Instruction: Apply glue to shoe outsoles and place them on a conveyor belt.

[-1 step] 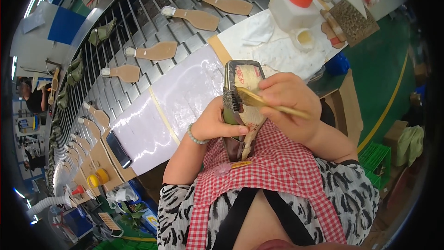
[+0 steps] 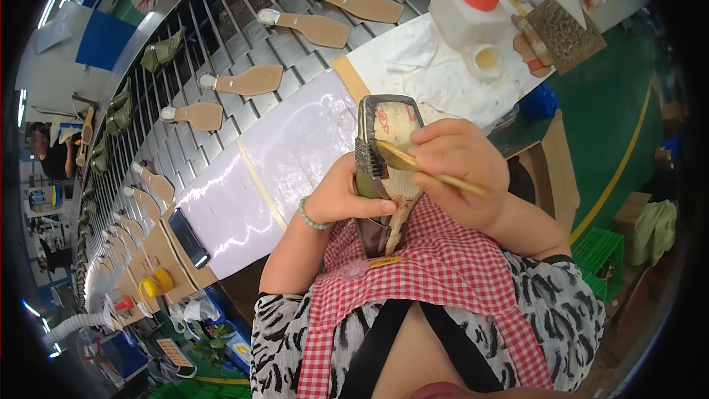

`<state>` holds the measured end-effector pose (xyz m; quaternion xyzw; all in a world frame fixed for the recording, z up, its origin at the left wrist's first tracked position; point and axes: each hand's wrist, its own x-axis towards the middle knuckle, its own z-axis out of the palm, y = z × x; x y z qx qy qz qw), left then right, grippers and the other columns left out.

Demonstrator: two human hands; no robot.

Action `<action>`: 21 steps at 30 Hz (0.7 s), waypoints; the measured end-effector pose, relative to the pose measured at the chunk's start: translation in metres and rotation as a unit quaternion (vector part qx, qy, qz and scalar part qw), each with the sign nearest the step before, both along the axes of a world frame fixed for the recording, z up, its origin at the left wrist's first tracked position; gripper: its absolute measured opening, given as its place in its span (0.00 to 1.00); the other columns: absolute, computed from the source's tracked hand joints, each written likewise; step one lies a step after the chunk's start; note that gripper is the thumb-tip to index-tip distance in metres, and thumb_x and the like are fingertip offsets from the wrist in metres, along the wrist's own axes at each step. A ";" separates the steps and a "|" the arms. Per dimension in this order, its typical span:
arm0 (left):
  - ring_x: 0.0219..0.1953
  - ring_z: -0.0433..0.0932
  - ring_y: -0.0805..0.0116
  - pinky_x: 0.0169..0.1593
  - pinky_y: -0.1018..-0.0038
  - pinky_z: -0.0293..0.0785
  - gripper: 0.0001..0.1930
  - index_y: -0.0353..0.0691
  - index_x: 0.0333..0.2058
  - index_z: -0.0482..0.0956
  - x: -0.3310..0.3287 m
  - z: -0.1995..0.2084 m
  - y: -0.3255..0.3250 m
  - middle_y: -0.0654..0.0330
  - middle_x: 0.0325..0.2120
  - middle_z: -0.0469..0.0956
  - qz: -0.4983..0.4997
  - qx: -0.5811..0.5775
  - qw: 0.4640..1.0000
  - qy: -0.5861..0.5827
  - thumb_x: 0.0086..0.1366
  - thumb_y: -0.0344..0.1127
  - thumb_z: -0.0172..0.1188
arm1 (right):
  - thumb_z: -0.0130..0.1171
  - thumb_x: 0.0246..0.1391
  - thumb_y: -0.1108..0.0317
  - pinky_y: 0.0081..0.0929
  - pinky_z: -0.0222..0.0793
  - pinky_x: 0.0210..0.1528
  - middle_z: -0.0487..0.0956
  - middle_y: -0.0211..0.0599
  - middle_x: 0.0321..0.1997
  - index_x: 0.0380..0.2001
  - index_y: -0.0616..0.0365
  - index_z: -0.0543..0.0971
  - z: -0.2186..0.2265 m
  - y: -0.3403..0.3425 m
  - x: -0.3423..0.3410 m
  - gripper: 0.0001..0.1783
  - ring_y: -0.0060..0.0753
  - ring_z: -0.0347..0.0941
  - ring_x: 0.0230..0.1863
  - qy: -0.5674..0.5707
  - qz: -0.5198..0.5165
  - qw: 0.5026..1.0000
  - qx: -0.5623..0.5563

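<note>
A shoe upper on a last (image 2: 397,120) is held sole-side up before my chest, its toe end pointing away from me. My left hand (image 2: 344,193) is wrapped round its left side, thumb across the near half; a beaded bracelet circles that wrist. Between the fingers and thumb of my right hand (image 2: 465,171) is a brush (image 2: 399,157) with a yellowish handle. The brush's tip touches the left edge of the shoe's underside, where the dark upper material is folded in ridges. Part of the underside is hidden behind my right fingers.
Beyond my hands runs a slatted metal conveyor (image 2: 244,37) bearing several tan insoles (image 2: 314,29). A white bottle with a red cap (image 2: 469,7) and a small cup (image 2: 485,63) stand at the far right. A phone (image 2: 190,238) and a yellow jar (image 2: 156,283) lie to the left.
My right hand and the brush have shifted slightly to the left along the shoe's edge. My left hand and the shoe stay nearly where they were.
</note>
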<state>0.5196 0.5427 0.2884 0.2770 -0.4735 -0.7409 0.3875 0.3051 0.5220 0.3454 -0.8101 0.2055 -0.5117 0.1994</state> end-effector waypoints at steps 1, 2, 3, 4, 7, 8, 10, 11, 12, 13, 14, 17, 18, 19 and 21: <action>0.45 0.74 0.73 0.49 0.75 0.71 0.30 0.31 0.50 0.72 0.002 -0.003 0.000 0.60 0.43 0.76 0.002 -0.006 1.000 -0.004 0.48 0.31 0.72 | 0.67 0.44 0.78 0.33 0.73 0.41 0.78 0.42 0.36 0.37 0.61 0.75 -0.005 0.000 0.002 0.16 0.47 0.77 0.40 0.001 -0.001 1.000 -0.025; 0.45 0.74 0.73 0.50 0.75 0.71 0.30 0.31 0.50 0.72 0.002 -0.005 0.001 0.60 0.43 0.76 0.003 -0.011 1.000 -0.007 0.48 0.31 0.72 | 0.67 0.44 0.78 0.33 0.73 0.41 0.78 0.42 0.36 0.37 0.61 0.75 -0.008 0.001 0.004 0.16 0.47 0.77 0.40 0.001 0.000 1.000 -0.023; 0.45 0.74 0.73 0.50 0.75 0.71 0.30 0.31 0.50 0.72 0.002 -0.005 0.001 0.60 0.43 0.76 0.004 -0.010 1.000 -0.006 0.48 0.31 0.72 | 0.67 0.44 0.78 0.33 0.73 0.40 0.78 0.42 0.35 0.37 0.61 0.75 -0.010 0.003 0.005 0.16 0.46 0.77 0.40 0.002 -0.002 0.999 -0.034; 0.45 0.74 0.73 0.50 0.75 0.71 0.30 0.31 0.50 0.72 0.002 -0.005 0.001 0.60 0.44 0.76 0.004 -0.005 1.000 -0.006 0.48 0.31 0.72 | 0.67 0.44 0.78 0.32 0.73 0.40 0.78 0.41 0.35 0.37 0.61 0.75 -0.011 0.005 0.006 0.16 0.46 0.77 0.40 0.002 -0.005 0.999 -0.046; 0.45 0.74 0.73 0.50 0.75 0.71 0.30 0.31 0.50 0.72 0.003 -0.007 0.002 0.60 0.44 0.76 0.001 0.002 1.000 -0.006 0.48 0.32 0.72 | 0.69 0.39 0.78 0.30 0.74 0.37 0.79 0.38 0.33 0.34 0.59 0.77 -0.012 0.007 0.008 0.15 0.44 0.78 0.38 -0.013 -0.020 0.999 -0.025; 0.45 0.74 0.73 0.50 0.74 0.71 0.30 0.31 0.50 0.72 0.003 -0.008 0.002 0.60 0.44 0.76 -0.001 0.005 1.000 -0.007 0.48 0.32 0.72 | 0.69 0.39 0.78 0.30 0.74 0.37 0.79 0.38 0.33 0.34 0.59 0.77 -0.011 0.008 0.007 0.15 0.44 0.78 0.38 -0.012 -0.020 0.999 -0.025; 0.45 0.74 0.73 0.50 0.74 0.71 0.30 0.31 0.50 0.72 0.003 -0.008 0.002 0.59 0.44 0.77 -0.002 0.003 1.000 -0.009 0.48 0.32 0.72 | 0.69 0.39 0.78 0.30 0.74 0.37 0.79 0.38 0.32 0.33 0.60 0.77 -0.007 0.010 0.006 0.15 0.43 0.78 0.38 -0.015 -0.008 1.000 0.013; 0.45 0.74 0.73 0.50 0.74 0.71 0.30 0.32 0.50 0.72 0.003 -0.009 0.002 0.59 0.44 0.77 -0.002 0.000 1.000 -0.013 0.48 0.32 0.72 | 0.69 0.39 0.78 0.30 0.74 0.37 0.79 0.38 0.32 0.33 0.60 0.77 -0.006 0.010 0.006 0.15 0.43 0.78 0.38 -0.014 -0.009 1.000 0.013; 0.45 0.74 0.73 0.50 0.74 0.71 0.30 0.32 0.50 0.72 0.003 -0.009 0.002 0.59 0.44 0.77 -0.003 0.000 1.000 -0.012 0.48 0.32 0.72 | 0.68 0.40 0.78 0.30 0.73 0.37 0.79 0.38 0.31 0.32 0.60 0.77 -0.004 0.010 0.005 0.14 0.42 0.78 0.38 -0.014 0.004 0.999 0.030; 0.45 0.74 0.73 0.50 0.74 0.71 0.30 0.32 0.51 0.72 0.004 -0.008 0.002 0.59 0.44 0.77 -0.005 -0.004 1.000 -0.014 0.48 0.32 0.72 | 0.68 0.41 0.78 0.31 0.73 0.38 0.79 0.37 0.30 0.32 0.60 0.77 -0.003 0.010 0.004 0.13 0.42 0.78 0.37 -0.013 0.017 0.999 0.048; 0.45 0.74 0.73 0.50 0.74 0.71 0.30 0.32 0.51 0.72 0.004 -0.008 0.002 0.59 0.44 0.77 -0.007 -0.008 1.000 -0.017 0.48 0.32 0.72 | 0.68 0.41 0.78 0.31 0.73 0.38 0.79 0.37 0.30 0.32 0.60 0.77 -0.001 0.009 0.003 0.13 0.42 0.78 0.37 -0.013 0.017 0.999 0.048; 0.45 0.74 0.72 0.50 0.74 0.71 0.31 0.32 0.51 0.72 0.006 -0.008 0.004 0.59 0.44 0.77 -0.009 0.004 1.000 -0.020 0.48 0.33 0.72 | 0.67 0.43 0.77 0.30 0.72 0.39 0.78 0.38 0.30 0.30 0.61 0.77 0.005 0.006 -0.004 0.10 0.41 0.77 0.37 0.011 0.055 0.994 0.093; 0.45 0.74 0.72 0.50 0.74 0.71 0.31 0.32 0.51 0.72 0.006 -0.007 0.004 0.59 0.44 0.77 -0.010 0.005 1.000 -0.021 0.48 0.33 0.72 | 0.66 0.44 0.77 0.29 0.71 0.40 0.78 0.39 0.32 0.30 0.62 0.78 0.007 0.005 -0.006 0.08 0.39 0.76 0.37 0.009 0.076 0.988 0.135; 0.45 0.74 0.72 0.50 0.74 0.71 0.31 0.32 0.51 0.72 0.005 -0.006 0.002 0.59 0.44 0.77 -0.011 0.003 1.000 -0.026 0.48 0.33 0.72 | 0.64 0.46 0.78 0.28 0.70 0.41 0.78 0.39 0.33 0.30 0.62 0.78 0.008 0.001 -0.010 0.07 0.37 0.76 0.38 0.009 0.099 0.979 0.176; 0.45 0.74 0.72 0.50 0.74 0.71 0.31 0.32 0.51 0.72 0.002 -0.004 0.000 0.59 0.44 0.77 -0.011 0.001 0.999 -0.031 0.48 0.33 0.73 | 0.64 0.47 0.78 0.27 0.70 0.43 0.78 0.39 0.34 0.30 0.62 0.78 0.008 -0.005 -0.016 0.06 0.35 0.76 0.39 -0.016 0.127 0.958 0.258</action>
